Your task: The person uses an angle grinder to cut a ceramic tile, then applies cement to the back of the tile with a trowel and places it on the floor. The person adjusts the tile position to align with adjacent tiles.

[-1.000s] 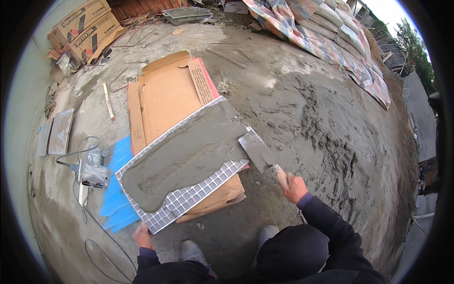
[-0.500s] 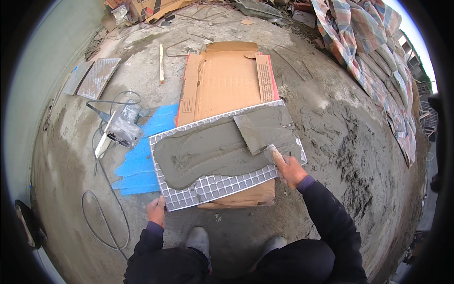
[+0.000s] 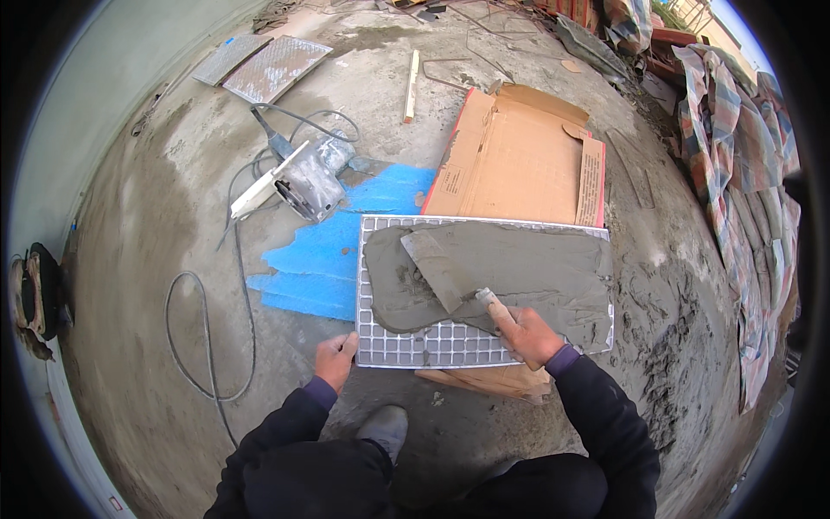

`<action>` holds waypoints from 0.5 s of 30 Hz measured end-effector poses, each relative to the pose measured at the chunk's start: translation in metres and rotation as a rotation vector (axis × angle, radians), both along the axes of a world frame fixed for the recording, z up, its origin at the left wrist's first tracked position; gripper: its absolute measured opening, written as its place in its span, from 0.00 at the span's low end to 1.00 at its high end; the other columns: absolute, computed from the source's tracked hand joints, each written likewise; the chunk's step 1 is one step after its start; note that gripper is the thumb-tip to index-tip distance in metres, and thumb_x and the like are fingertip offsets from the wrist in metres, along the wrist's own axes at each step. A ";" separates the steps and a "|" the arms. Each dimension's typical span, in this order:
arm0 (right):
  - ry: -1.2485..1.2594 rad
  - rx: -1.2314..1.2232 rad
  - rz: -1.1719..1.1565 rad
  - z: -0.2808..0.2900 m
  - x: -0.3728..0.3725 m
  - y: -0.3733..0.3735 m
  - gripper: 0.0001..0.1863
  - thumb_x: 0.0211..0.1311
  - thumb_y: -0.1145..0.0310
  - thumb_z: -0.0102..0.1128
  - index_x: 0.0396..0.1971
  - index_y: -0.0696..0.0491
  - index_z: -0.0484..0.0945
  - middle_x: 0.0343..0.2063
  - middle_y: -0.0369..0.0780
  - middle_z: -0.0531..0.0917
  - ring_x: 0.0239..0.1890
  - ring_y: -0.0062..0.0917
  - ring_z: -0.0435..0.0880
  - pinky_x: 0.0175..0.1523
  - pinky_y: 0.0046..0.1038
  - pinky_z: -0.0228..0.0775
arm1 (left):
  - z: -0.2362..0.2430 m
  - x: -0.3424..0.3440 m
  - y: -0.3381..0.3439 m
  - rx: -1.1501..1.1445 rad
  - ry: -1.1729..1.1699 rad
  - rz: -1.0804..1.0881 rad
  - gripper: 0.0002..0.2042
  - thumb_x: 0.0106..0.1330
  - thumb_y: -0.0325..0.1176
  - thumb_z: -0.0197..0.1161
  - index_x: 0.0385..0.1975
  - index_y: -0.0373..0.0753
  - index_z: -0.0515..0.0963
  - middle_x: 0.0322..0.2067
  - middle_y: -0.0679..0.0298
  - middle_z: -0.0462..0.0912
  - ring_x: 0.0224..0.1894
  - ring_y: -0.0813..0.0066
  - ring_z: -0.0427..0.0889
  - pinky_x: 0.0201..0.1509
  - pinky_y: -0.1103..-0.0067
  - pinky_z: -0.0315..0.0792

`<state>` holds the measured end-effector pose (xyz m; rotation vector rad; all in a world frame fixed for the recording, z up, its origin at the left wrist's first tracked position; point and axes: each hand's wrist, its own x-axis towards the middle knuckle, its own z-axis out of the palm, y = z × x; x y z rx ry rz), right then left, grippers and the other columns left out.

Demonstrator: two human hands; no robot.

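Observation:
A tile (image 3: 467,344) lies with its gridded back upward on a flattened cardboard box. Wet grey mortar (image 3: 527,259) covers most of that back, leaving the grid bare along the near edge and at the left end. My right hand (image 3: 525,336) is closed round the handle of a trowel (image 3: 437,270), whose flat blade rests on the mortar left of the middle. At the tile's near left corner, my left hand (image 3: 335,359) pinches the edge, thumb on top; its other fingertips are partly hidden.
Beyond the tile extends the cardboard box (image 3: 519,160). Blue foam sheet (image 3: 316,264) lies to the left, beside a power saw (image 3: 311,182) with a looping cable (image 3: 207,346). Two metal plates (image 3: 277,69) and a wooden stick (image 3: 411,86) lie farther off. Wet mortar (image 3: 661,346) spreads over the floor at right.
The trowel has swept left across the mortar, from the right part to left of the middle. My view has turned, so the whole scene sits rotated. My left hand still holds the tile's corner.

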<state>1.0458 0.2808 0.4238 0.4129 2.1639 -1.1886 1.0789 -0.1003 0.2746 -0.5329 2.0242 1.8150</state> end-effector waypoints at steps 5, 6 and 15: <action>-0.100 0.015 0.132 0.012 -0.025 -0.016 0.41 0.78 0.35 0.51 0.35 0.66 0.83 0.19 0.40 0.76 0.26 0.24 0.74 0.36 0.33 0.72 | 0.008 0.000 -0.001 0.082 -0.054 -0.007 0.20 0.78 0.44 0.63 0.29 0.32 0.83 0.24 0.73 0.77 0.29 0.85 0.72 0.33 0.79 0.68; -0.100 0.039 0.189 0.016 -0.028 -0.015 0.40 0.78 0.35 0.51 0.38 0.65 0.84 0.19 0.41 0.77 0.27 0.24 0.74 0.38 0.34 0.72 | 0.008 -0.001 -0.002 0.106 -0.076 -0.011 0.20 0.78 0.45 0.63 0.30 0.33 0.83 0.25 0.73 0.77 0.29 0.85 0.72 0.34 0.79 0.69; -0.073 0.130 0.605 0.018 -0.007 -0.002 0.39 0.78 0.35 0.49 0.50 0.62 0.85 0.33 0.61 0.86 0.37 0.49 0.85 0.49 0.42 0.77 | -0.003 -0.007 -0.013 0.225 -0.205 -0.032 0.17 0.78 0.46 0.64 0.42 0.35 0.87 0.33 0.68 0.87 0.32 0.81 0.81 0.38 0.78 0.74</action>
